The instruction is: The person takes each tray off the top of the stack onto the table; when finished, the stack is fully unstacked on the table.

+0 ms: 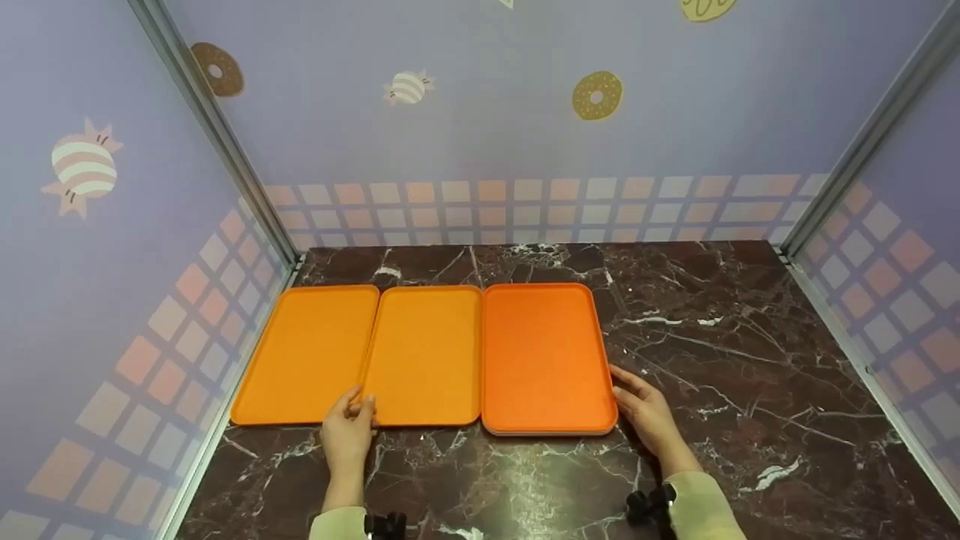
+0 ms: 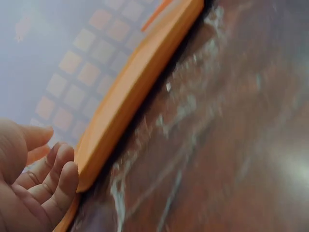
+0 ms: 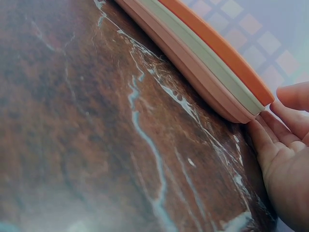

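Observation:
Two yellow-orange trays, the left tray (image 1: 307, 352) and the middle tray (image 1: 427, 352), lie side by side. Against the middle one stands a stack topped by a deeper orange tray (image 1: 547, 352); its side shows a whitish tray (image 3: 217, 65) and pink layers (image 3: 193, 75) underneath. My left hand (image 1: 349, 439) is at the seam between the two yellow-orange trays, fingers loosely bent by the middle tray's front left corner. On the right side of the stack, near its front corner, my right hand (image 1: 649, 416) rests its fingers, with the thumb apart from them.
All trays lie on a dark red marble-patterned table (image 1: 712, 360) with white veins. Purple panels with printed sweets and tiles, such as the back wall (image 1: 487, 127), enclose the table at the back and both sides. The left tray lies close to the left wall.

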`<state>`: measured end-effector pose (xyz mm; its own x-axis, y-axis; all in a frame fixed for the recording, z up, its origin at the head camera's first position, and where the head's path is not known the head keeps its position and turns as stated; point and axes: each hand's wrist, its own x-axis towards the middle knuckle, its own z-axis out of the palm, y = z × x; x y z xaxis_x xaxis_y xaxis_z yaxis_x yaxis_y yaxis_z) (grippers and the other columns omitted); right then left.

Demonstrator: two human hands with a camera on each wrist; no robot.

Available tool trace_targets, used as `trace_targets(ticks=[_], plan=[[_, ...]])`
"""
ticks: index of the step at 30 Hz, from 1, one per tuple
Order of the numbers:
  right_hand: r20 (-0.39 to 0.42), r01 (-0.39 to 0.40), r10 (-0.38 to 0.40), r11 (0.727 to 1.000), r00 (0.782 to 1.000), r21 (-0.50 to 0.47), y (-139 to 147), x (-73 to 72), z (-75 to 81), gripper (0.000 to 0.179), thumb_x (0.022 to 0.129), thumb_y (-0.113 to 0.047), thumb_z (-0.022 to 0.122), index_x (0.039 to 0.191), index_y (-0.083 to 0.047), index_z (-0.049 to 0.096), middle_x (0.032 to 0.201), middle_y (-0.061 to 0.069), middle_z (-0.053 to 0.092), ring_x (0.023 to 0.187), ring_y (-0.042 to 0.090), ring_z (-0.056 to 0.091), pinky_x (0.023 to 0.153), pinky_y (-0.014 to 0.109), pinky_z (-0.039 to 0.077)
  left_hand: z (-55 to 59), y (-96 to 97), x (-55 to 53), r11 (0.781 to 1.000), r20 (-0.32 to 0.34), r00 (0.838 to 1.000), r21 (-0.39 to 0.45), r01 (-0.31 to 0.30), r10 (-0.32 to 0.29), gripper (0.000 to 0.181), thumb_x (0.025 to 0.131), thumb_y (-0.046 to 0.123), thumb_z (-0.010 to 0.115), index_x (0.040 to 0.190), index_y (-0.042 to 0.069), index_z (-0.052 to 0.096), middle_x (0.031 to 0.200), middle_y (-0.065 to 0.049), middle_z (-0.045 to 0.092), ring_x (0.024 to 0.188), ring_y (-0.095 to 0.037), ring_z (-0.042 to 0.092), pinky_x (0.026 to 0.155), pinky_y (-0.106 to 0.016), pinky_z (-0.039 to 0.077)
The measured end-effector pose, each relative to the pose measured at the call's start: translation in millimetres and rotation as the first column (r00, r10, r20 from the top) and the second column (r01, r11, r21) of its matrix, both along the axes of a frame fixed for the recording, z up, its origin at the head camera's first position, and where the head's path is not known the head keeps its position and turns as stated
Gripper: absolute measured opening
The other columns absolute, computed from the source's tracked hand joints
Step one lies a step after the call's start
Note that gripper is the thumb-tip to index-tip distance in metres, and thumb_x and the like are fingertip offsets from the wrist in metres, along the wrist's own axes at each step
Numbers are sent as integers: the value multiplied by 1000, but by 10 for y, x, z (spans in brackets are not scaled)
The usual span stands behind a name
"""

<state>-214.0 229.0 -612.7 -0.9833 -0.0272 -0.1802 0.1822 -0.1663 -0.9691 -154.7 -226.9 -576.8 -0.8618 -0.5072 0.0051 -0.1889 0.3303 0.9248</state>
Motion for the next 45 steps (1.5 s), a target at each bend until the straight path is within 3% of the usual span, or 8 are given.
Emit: trace_targets(ticks=[6,12,19,24,27,30,35,45], plan=[[0,4,-4,1000,1000,-10,-13,-2,-3,52,102,3,53,152,9,42,155,27,46,104,2,67,90,17,56,-7,150,-68,983,-70,997,181,44,-32,45,99,13,69,141,-2,61,102,-17,74,76,-6,71,68,-25,64],[-8,5,-5,1000,1000,-3,-10,4,4,52,102,4,53,152,10,41,156,27,45,105,1,67,91,16,56,-48,352,-150,986,-158,982,107,124,-106,46,98,11,70,140,-3,60,115,-21,72,97,-16,73,81,-21,61],[-11,7,-7,1000,1000,-3,-10,7,2,51,102,4,53,152,9,42,154,28,47,105,3,67,91,17,57,-121,630,-226,938,-256,914,67,341,-314,64,96,12,74,151,-4,46,144,-28,57,138,-43,53,114,-54,48],[-13,0,0,1000,1000,11,-2,15,-13,51,102,3,53,152,8,43,154,28,46,106,3,67,90,18,57,-159,783,-250,895,-234,871,9,446,-432,75,94,18,77,156,-2,39,156,-25,46,146,-44,44,121,-60,38],[-25,-4,5,1000,1000,22,4,20,-18,52,102,2,53,152,9,41,155,29,45,106,2,68,90,17,57,-163,853,-266,867,-158,853,-59,494,-497,83,93,30,78,159,4,36,161,-21,40,149,-45,38,122,-63,33],[-42,-6,7,1000,999,23,5,21,-18,52,102,2,54,152,11,41,154,30,45,106,2,68,90,17,57,-162,904,-291,820,-61,824,-159,549,-564,92,90,42,79,162,8,32,166,-18,34,153,-44,33,123,-66,31],[-34,-7,7,1000,999,5,-2,13,-13,52,102,2,54,152,11,41,156,29,44,106,2,67,91,17,57,-184,946,-336,706,79,761,-322,631,-644,102,89,54,76,164,8,26,170,-19,26,157,-42,26,125,-65,27],[5,6,-6,1000,1000,22,-4,13,6,50,104,2,51,153,7,42,157,27,44,105,2,66,90,16,56,-206,978,-365,499,294,676,-494,713,-676,111,84,70,71,165,11,23,171,-13,26,159,-35,25,130,-59,18]])
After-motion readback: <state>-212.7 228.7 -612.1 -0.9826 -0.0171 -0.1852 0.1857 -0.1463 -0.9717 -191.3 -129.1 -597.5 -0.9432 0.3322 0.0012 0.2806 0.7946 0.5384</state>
